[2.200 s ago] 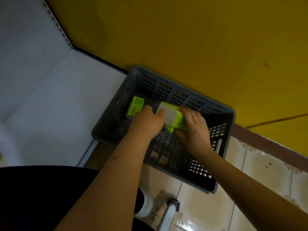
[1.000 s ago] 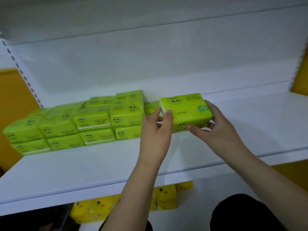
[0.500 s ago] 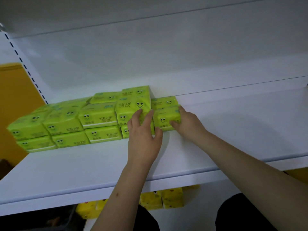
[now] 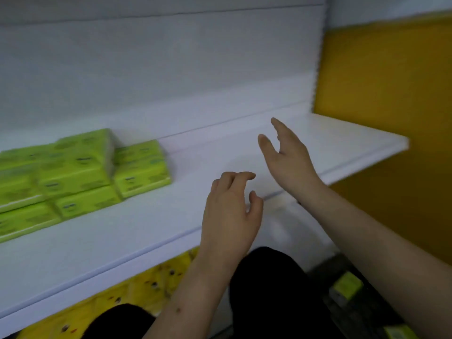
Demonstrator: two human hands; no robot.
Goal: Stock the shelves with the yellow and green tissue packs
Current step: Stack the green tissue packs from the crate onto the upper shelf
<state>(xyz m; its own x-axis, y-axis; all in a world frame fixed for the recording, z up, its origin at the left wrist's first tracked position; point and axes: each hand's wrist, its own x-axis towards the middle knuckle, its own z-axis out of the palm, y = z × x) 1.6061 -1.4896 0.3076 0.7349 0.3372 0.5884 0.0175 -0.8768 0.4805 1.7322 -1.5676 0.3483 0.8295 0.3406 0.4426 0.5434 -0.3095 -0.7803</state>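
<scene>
both hands (image 4: 230, 216) (image 4: 288, 160) empty, fingers (image 4: 277, 126) loose; green packs' (image 4: 80, 172) print blurred, unreadable

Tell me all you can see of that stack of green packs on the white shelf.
The green packs are soft, glossy, lime-green plastic-wrapped blocks with small dark printed marks, blurred here. They lie flat in a neat stack, mostly two high, at the left of the white shelf towards its back wall. The rightmost pack ends the row. Neither hand touches them; bare shelf lies to their right.
</scene>
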